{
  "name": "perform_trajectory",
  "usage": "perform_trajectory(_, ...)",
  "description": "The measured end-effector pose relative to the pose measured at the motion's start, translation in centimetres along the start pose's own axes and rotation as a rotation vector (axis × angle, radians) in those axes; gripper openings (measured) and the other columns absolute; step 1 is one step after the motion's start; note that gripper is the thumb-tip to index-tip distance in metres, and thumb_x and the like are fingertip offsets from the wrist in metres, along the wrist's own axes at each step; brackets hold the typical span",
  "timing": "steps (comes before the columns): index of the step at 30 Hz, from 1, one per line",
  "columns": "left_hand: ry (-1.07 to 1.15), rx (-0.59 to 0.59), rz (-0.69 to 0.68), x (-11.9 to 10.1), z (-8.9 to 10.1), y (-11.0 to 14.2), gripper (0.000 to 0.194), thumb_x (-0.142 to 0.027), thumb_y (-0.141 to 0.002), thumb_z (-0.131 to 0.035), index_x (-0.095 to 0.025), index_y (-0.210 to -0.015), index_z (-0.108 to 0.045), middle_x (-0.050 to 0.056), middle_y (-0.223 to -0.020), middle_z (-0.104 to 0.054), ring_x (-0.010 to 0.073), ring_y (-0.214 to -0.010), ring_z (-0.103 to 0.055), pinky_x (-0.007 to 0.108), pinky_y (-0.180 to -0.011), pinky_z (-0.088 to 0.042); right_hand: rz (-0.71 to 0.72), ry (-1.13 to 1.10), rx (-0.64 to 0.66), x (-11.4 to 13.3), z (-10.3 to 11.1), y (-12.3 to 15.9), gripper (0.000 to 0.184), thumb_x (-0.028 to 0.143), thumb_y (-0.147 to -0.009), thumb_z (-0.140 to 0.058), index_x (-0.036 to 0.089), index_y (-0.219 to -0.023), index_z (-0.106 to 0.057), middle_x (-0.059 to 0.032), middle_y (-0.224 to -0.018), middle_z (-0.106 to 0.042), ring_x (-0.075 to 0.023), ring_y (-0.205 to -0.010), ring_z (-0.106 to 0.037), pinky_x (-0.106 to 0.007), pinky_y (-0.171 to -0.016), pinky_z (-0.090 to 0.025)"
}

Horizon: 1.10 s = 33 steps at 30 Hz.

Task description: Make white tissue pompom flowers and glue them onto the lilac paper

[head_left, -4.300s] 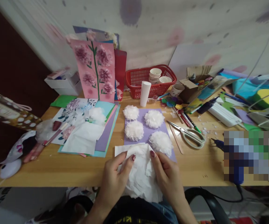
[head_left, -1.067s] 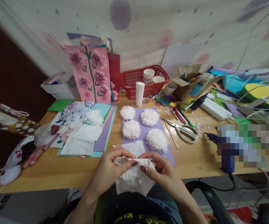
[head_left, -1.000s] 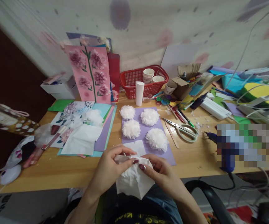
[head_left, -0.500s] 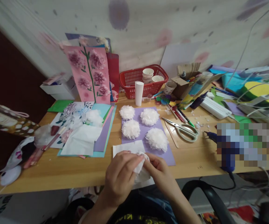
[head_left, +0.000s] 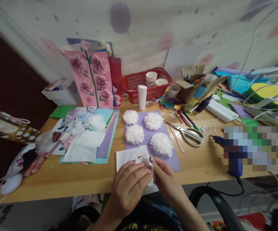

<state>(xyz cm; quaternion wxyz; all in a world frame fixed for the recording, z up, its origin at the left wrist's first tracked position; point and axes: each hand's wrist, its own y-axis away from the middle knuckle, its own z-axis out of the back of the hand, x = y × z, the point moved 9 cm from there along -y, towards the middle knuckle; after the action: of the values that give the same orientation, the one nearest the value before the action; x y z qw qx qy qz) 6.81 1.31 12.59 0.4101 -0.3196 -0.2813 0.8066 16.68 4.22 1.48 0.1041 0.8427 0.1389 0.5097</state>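
Both hands meet over the table's front edge around a piece of thin white tissue paper (head_left: 144, 159). My left hand (head_left: 130, 184) is closed, its fingers lying across the tissue from the left. My right hand (head_left: 165, 175) pinches the tissue from the right, thumb on top. Part of the tissue is hidden beneath the fingers. Under the hands lies a flat white sheet (head_left: 129, 154). Just beyond, several fluffy white paper flowers (head_left: 161, 144) rest on a purple sheet (head_left: 143, 150).
Scissors (head_left: 189, 133) and a thin wooden stick (head_left: 176, 138) lie right of the flowers. A blue glue gun (head_left: 218, 140) is farther right, partly blurred out. Behind stand a white roll (head_left: 142, 98) and a red basket (head_left: 132, 93) with paper cups. Coloured papers (head_left: 103, 147) are stacked left.
My left fingers have shifted from pinching the tissue's top to lying across it. My right thumb has moved up over its top edge. The view has shifted slightly.
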Motion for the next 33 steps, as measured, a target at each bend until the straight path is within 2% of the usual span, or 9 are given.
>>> perform_trajectory(3,-0.053,0.004,0.006,0.1,0.0,-0.1,0.021,-0.008,-0.090,-0.056,-0.019,-0.101,-0.070,0.003,-0.094,-0.078,0.0168,-0.097,-0.072,0.033,-0.098,-0.054,-0.022,-0.056,0.005,-0.4,0.1,0.2,0.048,0.064,-0.078,-0.073,0.020,-0.098,-0.074,0.0026,-0.061,-0.054,-0.0108,-0.052,-0.036,-0.025,-0.053,-0.033)
perform_trajectory(10,-0.092,-0.024,0.040,-0.1,-0.1,-0.2,0.016,-0.014,-0.086,-0.064,-0.017,-0.101,-0.069,0.007,-0.099,-0.078,0.0211,-0.102,-0.071,0.041,-0.107,-0.046,0.017,-0.116,0.087,0.4,-0.7,0.9,0.043,0.050,-0.081,-0.076,0.023,-0.113,-0.071,-0.0052,-0.092,-0.071,-0.0173,-0.078,-0.062,-0.029,-0.072,-0.047)
perform_trajectory(14,0.002,0.032,0.047,0.1,-0.1,-0.1,0.027,-0.013,-0.080,-0.061,-0.019,-0.106,-0.068,0.008,-0.110,-0.077,0.0255,-0.110,-0.069,0.050,-0.109,-0.045,0.040,-0.126,0.161,1.1,-1.2,1.1,0.039,0.039,-0.080,-0.079,0.023,-0.115,-0.070,-0.0073,-0.100,-0.073,-0.0206,-0.091,-0.066,-0.033,-0.082,-0.050)
perform_trajectory(18,0.170,0.040,0.046,0.4,0.3,0.3,0.037,-0.011,-0.077,-0.058,-0.018,-0.112,-0.067,0.012,-0.120,-0.073,0.0275,-0.119,-0.064,0.047,-0.103,-0.053,-0.022,-0.156,0.205,0.9,-1.6,1.2,0.040,0.042,-0.080,-0.080,0.022,-0.112,-0.071,-0.0074,-0.097,-0.073,-0.0194,-0.084,-0.067,-0.032,-0.077,-0.052)
perform_trajectory(20,0.244,0.010,0.137,1.2,0.7,0.7,0.038,-0.008,-0.079,-0.058,-0.019,-0.114,-0.067,0.011,-0.124,-0.071,0.0259,-0.121,-0.063,0.043,-0.102,-0.054,-0.036,-0.151,0.198,0.8,-1.5,1.2,0.038,0.044,-0.080,-0.079,0.020,-0.109,-0.072,-0.0068,-0.093,-0.073,-0.0175,-0.077,-0.066,-0.029,-0.071,-0.051)
perform_trajectory(23,0.359,-0.048,0.481,4.2,1.0,1.9,0.043,-0.011,-0.084,-0.063,-0.023,-0.125,-0.063,0.012,-0.131,-0.066,0.0241,-0.122,-0.062,0.036,-0.098,-0.056,-0.022,-0.134,0.148,0.8,-0.7,1.3,0.037,0.045,-0.080,-0.078,0.020,-0.106,-0.073,-0.0062,-0.089,-0.074,-0.0159,-0.072,-0.064,-0.027,-0.066,-0.049)
perform_trajectory(26,0.494,-0.023,0.744,6.0,0.4,3.2,0.032,-0.018,-0.082,-0.071,-0.022,-0.113,-0.071,0.009,-0.113,-0.072,0.0217,-0.105,-0.069,0.028,-0.084,-0.059,-0.002,-0.133,0.127,0.8,-0.1,1.5,0.037,0.045,-0.081,-0.078,0.019,-0.107,-0.074,-0.0064,-0.088,-0.074,-0.0164,-0.073,-0.064,-0.027,-0.068,-0.048)
perform_trajectory(29,0.502,-0.066,0.801,6.4,0.9,3.2,0.007,-0.015,-0.078,-0.072,-0.021,-0.080,-0.076,0.004,-0.083,-0.072,0.0160,-0.081,-0.069,0.020,-0.066,-0.056,0.033,-0.143,0.085,1.0,0.5,1.9,0.034,0.043,-0.081,-0.078,0.019,-0.105,-0.075,-0.0057,-0.085,-0.074,-0.0157,-0.070,-0.064,-0.026,-0.066,-0.048)
perform_trajectory(33,0.541,-0.261,0.863,7.0,2.4,3.9,0.012,-0.016,-0.073,-0.075,-0.019,-0.062,-0.071,0.002,-0.073,-0.067,0.0143,-0.073,-0.065,0.020,-0.062,-0.053,0.068,-0.166,-0.011,1.4,1.5,2.9,0.030,0.041,-0.083,-0.077,0.021,-0.104,-0.076,-0.0056,-0.084,-0.074,-0.0166,-0.070,-0.066,-0.027,-0.066,-0.050)
